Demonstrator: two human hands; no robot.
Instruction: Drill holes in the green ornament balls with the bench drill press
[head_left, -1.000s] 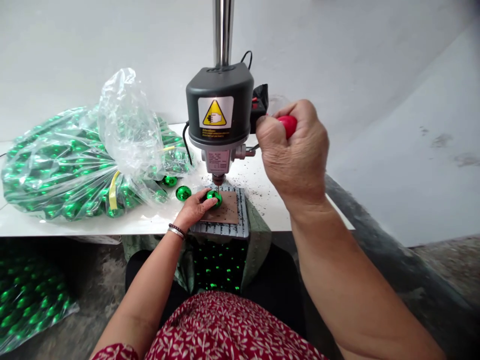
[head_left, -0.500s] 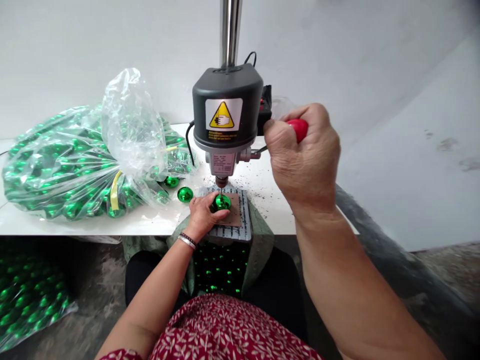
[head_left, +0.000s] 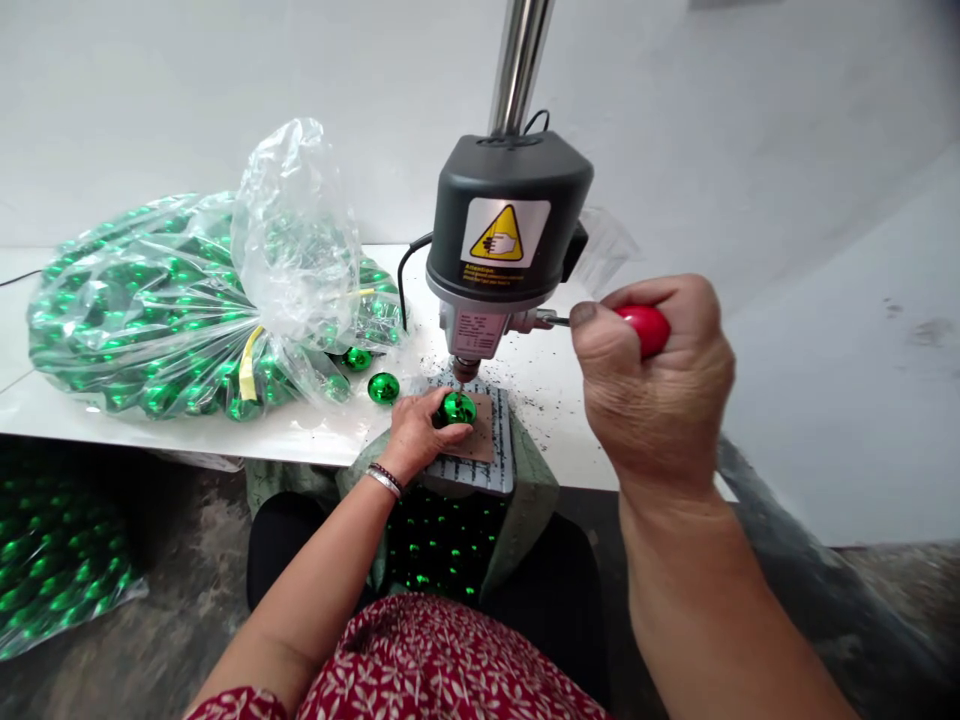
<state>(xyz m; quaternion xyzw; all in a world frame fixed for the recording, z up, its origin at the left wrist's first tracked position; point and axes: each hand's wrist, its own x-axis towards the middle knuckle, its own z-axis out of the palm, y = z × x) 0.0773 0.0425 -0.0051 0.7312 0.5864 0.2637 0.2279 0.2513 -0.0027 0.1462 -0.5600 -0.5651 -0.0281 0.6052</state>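
My left hand (head_left: 421,428) grips a shiny green ball (head_left: 459,408) between thumb and fingers, holding it on a brown board (head_left: 480,440) on the drill press base (head_left: 501,470). Right above the ball is the chuck (head_left: 465,369) of the drill press (head_left: 510,220); its bit reaches down to the top of the ball. How deep the bit sits I cannot tell. On the right, my right hand (head_left: 660,375) is wrapped round the red knob (head_left: 646,330) of the feed lever.
Two loose green balls, one the nearer ball (head_left: 383,388), lie left of the base beside a large clear bag (head_left: 150,310) full of green balls. Dark shavings (head_left: 536,405) are scattered on the white table (head_left: 577,450). Another bag (head_left: 60,560) of green balls lies low at left.
The feed lever has swung downward with my right hand on its knob, and the chuck sits lower, closer to the ball. My left hand keeps its hold. The camera view has tilted.
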